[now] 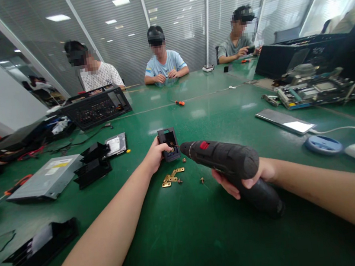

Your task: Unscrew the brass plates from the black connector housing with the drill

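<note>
My left hand point(159, 152) grips a small black open-fronted box point(167, 135) and stands it on the green table, thumb over its front edge. Wrapped round the handle of a black cordless drill point(222, 153) is my right hand point(228, 183). The drill points left, and its thin bit reaches into the box's opening, where a brass-coloured piece partly shows. Whether the bit sits in a screw I cannot tell. Just below the box lie several brass plates point(173, 177) and a few small screws, one screw point(202, 180) lying apart to the right.
To the left are a silver disc drive point(48, 178), a hard drive point(116, 144), black brackets point(92, 166) and a black case panel point(98, 106). A phone point(283, 121), a blue round object point(323, 144) and circuit boards point(318, 86) lie right. Three people sit across the table point(165, 239).
</note>
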Demonstrator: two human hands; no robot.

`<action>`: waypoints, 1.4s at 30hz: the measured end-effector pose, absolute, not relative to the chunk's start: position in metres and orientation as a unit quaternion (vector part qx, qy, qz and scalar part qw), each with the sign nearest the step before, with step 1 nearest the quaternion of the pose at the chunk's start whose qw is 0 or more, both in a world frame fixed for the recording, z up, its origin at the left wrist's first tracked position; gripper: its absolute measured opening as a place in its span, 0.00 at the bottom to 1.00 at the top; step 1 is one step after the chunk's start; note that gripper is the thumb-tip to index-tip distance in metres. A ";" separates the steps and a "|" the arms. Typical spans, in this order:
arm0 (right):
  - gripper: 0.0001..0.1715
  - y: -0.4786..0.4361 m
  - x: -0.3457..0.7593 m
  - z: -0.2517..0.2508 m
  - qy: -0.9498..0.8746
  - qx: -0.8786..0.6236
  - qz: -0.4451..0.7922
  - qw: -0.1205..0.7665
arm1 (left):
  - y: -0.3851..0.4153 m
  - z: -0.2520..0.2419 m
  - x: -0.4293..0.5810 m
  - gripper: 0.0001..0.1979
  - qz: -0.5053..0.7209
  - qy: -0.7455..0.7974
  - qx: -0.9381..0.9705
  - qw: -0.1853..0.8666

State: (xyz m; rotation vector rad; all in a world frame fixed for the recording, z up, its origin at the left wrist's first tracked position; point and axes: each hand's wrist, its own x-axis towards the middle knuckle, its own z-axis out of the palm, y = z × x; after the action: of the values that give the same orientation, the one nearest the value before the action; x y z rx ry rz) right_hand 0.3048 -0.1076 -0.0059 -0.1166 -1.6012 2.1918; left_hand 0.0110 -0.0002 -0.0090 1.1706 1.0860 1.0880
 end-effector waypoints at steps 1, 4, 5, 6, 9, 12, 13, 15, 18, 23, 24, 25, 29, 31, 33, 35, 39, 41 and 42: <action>0.33 -0.108 0.305 -0.006 -0.576 -0.045 0.789 0.212 | 0.000 -0.009 0.011 0.30 0.464 0.462 0.500 0.567; 0.32 -0.108 0.305 -0.006 -0.575 -0.048 0.789 0.213 | 0.000 -0.009 0.011 0.29 0.464 0.462 0.503 0.564; 0.32 -0.107 0.305 -0.007 -0.574 -0.046 0.789 0.213 | -0.001 -0.009 0.011 0.28 0.465 0.463 0.505 0.561; 0.32 -0.107 0.304 -0.008 -0.574 -0.044 0.789 0.214 | -0.001 -0.009 0.011 0.28 0.467 0.464 0.508 0.556; 0.33 -0.106 0.303 -0.008 -0.575 -0.042 0.789 0.213 | -0.002 -0.008 0.011 0.28 0.468 0.465 0.518 0.544; 0.32 -0.108 0.302 -0.004 -0.578 -0.047 0.785 0.217 | -0.003 -0.007 0.011 0.29 0.463 0.461 0.524 0.546; 0.31 -0.109 0.302 -0.002 -0.579 -0.049 0.783 0.220 | -0.003 -0.007 0.011 0.29 0.461 0.458 0.525 0.549; 0.31 -0.111 0.301 0.000 -0.581 -0.055 0.780 0.225 | -0.003 -0.006 0.011 0.29 0.458 0.453 0.525 0.556; 0.32 -0.112 0.299 0.001 -0.582 -0.059 0.779 0.226 | -0.004 -0.005 0.012 0.28 0.456 0.451 0.522 0.563; 0.32 -0.112 0.298 0.001 -0.577 -0.061 0.782 0.226 | -0.003 -0.006 0.011 0.28 0.461 0.451 0.526 0.554; 0.32 -0.112 0.298 0.001 -0.575 -0.062 0.783 0.227 | -0.003 -0.007 0.011 0.28 0.462 0.452 0.530 0.549; 0.32 -0.112 0.298 0.001 -0.574 -0.061 0.784 0.228 | -0.002 -0.008 0.011 0.28 0.462 0.452 0.534 0.545; 0.32 -0.113 0.299 0.002 -0.568 -0.059 0.789 0.228 | 0.000 -0.011 0.010 0.27 0.467 0.450 0.542 0.535; 0.32 -0.113 0.299 0.002 -0.562 -0.060 0.793 0.226 | 0.001 -0.011 0.010 0.27 0.471 0.450 0.542 0.532; 0.32 -0.112 0.299 0.001 -0.557 -0.061 0.797 0.225 | 0.000 -0.011 0.010 0.27 0.473 0.448 0.544 0.529; 0.32 -0.112 0.299 0.000 -0.554 -0.060 0.799 0.226 | 0.000 -0.011 0.011 0.26 0.474 0.444 0.545 0.529; 0.32 -0.112 0.299 -0.001 -0.550 -0.062 0.801 0.228 | -0.002 -0.009 0.012 0.25 0.477 0.439 0.550 0.527; 0.32 -0.111 0.299 -0.002 -0.549 -0.063 0.802 0.225 | -0.002 -0.009 0.013 0.25 0.478 0.432 0.549 0.533; 0.32 -0.111 0.299 -0.002 -0.549 -0.064 0.802 0.224 | -0.002 -0.009 0.013 0.25 0.478 0.428 0.548 0.537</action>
State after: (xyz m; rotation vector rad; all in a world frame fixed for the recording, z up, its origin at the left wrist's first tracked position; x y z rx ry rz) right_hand 0.2994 -0.1112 -0.0021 -0.1756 -1.5165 2.2145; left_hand 0.0127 -0.0019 -0.0092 1.3038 1.0193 1.1372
